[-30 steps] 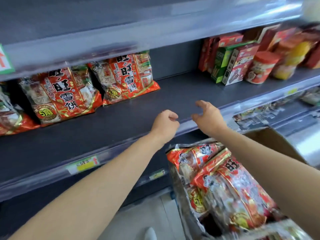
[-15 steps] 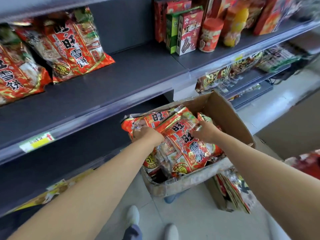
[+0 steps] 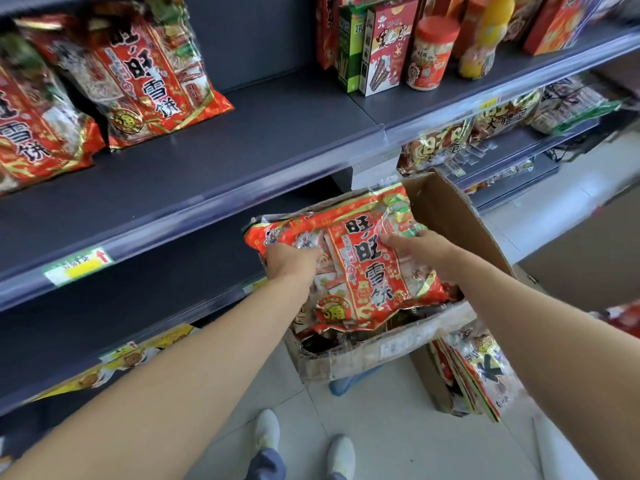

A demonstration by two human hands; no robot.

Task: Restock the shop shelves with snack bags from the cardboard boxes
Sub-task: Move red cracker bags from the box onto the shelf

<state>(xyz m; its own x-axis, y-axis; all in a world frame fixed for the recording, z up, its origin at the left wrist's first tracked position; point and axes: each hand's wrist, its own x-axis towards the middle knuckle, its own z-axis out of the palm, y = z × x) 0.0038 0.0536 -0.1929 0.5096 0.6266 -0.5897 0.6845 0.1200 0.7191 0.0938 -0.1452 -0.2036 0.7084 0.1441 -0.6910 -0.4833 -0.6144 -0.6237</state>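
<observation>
A red snack bag (image 3: 360,271) lies on top of an open cardboard box (image 3: 446,209) that stands below the dark shelf (image 3: 277,133). My left hand (image 3: 291,265) grips the bag's left side. On the bag's upper right side, my right hand (image 3: 415,245) holds it too. More bags show inside the box beneath it. Two matching red bags (image 3: 145,71) lean at the back left of the shelf.
Boxes and jars (image 3: 391,46) stand at the shelf's right end. Lower shelves (image 3: 498,133) to the right hold more packets. A second box of packets (image 3: 474,372) sits on the tiled floor by my white shoes (image 3: 266,431).
My hands dropped from the shelf edge down to the box and took hold of the top bag. The view tilted down; the bag now sits a little higher.
</observation>
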